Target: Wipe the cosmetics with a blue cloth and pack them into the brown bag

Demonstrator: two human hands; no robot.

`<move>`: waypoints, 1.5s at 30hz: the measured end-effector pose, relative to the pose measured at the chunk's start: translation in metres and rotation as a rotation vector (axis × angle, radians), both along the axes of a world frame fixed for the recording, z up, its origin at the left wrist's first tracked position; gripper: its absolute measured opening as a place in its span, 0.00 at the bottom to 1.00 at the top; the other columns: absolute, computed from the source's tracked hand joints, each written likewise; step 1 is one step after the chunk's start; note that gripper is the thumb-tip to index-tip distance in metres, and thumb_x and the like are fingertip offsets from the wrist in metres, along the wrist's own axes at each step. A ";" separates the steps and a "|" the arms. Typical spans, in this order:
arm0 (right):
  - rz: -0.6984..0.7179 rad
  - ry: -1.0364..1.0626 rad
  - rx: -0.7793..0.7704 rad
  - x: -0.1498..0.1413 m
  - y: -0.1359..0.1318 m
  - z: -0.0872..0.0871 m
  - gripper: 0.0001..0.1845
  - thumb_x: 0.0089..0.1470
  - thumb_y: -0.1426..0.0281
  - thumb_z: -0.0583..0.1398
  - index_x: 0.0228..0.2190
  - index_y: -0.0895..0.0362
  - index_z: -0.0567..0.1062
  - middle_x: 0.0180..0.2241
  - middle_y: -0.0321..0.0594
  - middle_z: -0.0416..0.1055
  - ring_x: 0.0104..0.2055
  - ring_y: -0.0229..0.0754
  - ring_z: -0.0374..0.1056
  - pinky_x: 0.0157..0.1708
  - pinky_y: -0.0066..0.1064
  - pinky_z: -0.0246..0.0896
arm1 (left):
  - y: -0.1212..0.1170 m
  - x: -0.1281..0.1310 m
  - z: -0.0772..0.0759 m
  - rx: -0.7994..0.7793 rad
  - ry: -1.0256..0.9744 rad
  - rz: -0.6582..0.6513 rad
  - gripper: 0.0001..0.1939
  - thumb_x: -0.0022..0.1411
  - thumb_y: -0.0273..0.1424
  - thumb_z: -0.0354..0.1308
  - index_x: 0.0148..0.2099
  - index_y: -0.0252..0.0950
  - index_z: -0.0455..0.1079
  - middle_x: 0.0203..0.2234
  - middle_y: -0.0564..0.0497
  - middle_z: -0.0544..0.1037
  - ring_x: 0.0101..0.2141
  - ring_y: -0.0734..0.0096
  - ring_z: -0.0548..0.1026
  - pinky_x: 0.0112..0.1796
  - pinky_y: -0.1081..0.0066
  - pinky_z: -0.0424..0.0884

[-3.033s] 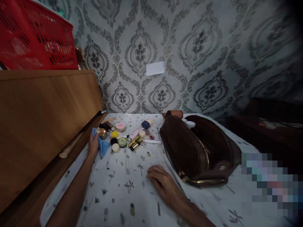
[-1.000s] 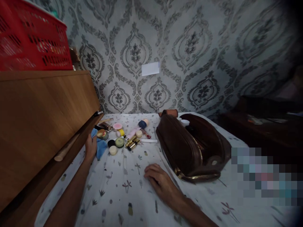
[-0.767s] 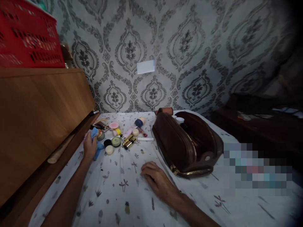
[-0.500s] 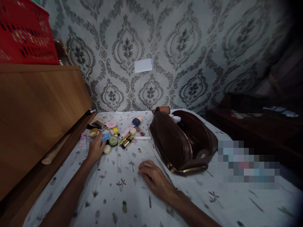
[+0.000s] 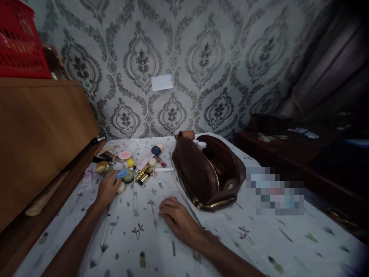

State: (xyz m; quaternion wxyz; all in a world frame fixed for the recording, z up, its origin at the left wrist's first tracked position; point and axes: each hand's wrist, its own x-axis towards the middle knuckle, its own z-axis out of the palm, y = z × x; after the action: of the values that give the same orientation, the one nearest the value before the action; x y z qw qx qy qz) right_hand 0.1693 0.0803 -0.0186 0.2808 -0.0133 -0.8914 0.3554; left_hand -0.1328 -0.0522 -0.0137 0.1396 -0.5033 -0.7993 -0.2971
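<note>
My left hand (image 5: 107, 188) is closed on a small blue cloth (image 5: 121, 174) at the near edge of a scatter of cosmetics: round compacts, a gold compact (image 5: 102, 167), gold lipstick tubes (image 5: 143, 176), a pink tube and a white stick (image 5: 163, 169). Beside my fingers lie a green jar (image 5: 128, 176) and a cream-coloured cap (image 5: 121, 187). My right hand (image 5: 175, 217) rests palm down on the patterned white sheet (image 5: 144, 238), fingers loosely curled, holding nothing. An open brown leather pouch (image 5: 206, 173) with a gold zip lies just right of it.
A wooden cabinet (image 5: 37, 130) runs along the left, with a red plastic basket (image 5: 20, 42) on top and a wooden stick (image 5: 43, 198) leaning below. Patterned wallpaper backs the bed. A dark wooden table (image 5: 288, 154) stands at the right.
My left hand has drawn the blue cloth away from the cabinet and to the right, over the jars; the gold compact is uncovered. The view has swung right. The right hand stays put.
</note>
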 end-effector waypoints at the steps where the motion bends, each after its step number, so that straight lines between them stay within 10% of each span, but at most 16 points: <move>1: -0.001 0.002 0.004 0.000 0.000 0.000 0.13 0.56 0.83 0.54 0.31 0.57 0.76 0.35 0.43 0.74 0.42 0.44 0.68 0.44 0.35 0.66 | 0.000 0.000 0.000 0.005 0.001 0.002 0.19 0.67 0.39 0.43 0.46 0.36 0.71 0.42 0.45 0.77 0.45 0.57 0.73 0.48 0.59 0.69; 20: 0.004 -0.155 0.153 0.018 -0.018 -0.003 0.11 0.49 0.81 0.59 0.34 0.57 0.75 0.41 0.43 0.75 0.48 0.44 0.67 0.52 0.33 0.61 | 0.006 -0.003 0.003 -0.071 0.034 0.155 0.21 0.65 0.44 0.40 0.39 0.38 0.70 0.35 0.44 0.79 0.38 0.55 0.78 0.36 0.63 0.73; 32: 0.109 -0.401 0.206 -0.005 0.000 0.035 0.15 0.55 0.74 0.58 0.43 0.60 0.79 0.39 0.45 0.78 0.45 0.44 0.73 0.49 0.30 0.64 | 0.009 0.001 0.033 0.015 0.161 0.137 0.12 0.65 0.42 0.41 0.45 0.51 0.63 0.32 0.51 0.71 0.35 0.50 0.73 0.34 0.53 0.72; 38: 0.040 -0.295 0.129 -0.031 -0.009 0.012 0.15 0.55 0.75 0.59 0.45 0.61 0.79 0.41 0.43 0.80 0.46 0.42 0.74 0.52 0.27 0.62 | 0.024 0.026 0.037 0.057 0.240 0.056 0.21 0.67 0.38 0.41 0.61 0.55 0.58 0.42 0.50 0.77 0.42 0.50 0.76 0.39 0.51 0.75; 45: 0.003 -0.235 0.017 -0.034 -0.008 -0.013 0.16 0.53 0.78 0.60 0.44 0.61 0.80 0.41 0.43 0.81 0.45 0.42 0.75 0.51 0.26 0.63 | 0.057 0.080 0.019 -0.010 0.403 -0.091 0.21 0.66 0.29 0.43 0.55 0.44 0.70 0.44 0.46 0.77 0.40 0.61 0.77 0.33 0.67 0.74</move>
State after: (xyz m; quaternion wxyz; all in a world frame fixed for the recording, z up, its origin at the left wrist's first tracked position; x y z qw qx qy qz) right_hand 0.1352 0.0722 -0.0316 0.1740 -0.0510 -0.9213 0.3441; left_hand -0.0523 0.0050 0.0048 0.2808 -0.5890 -0.7330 -0.1924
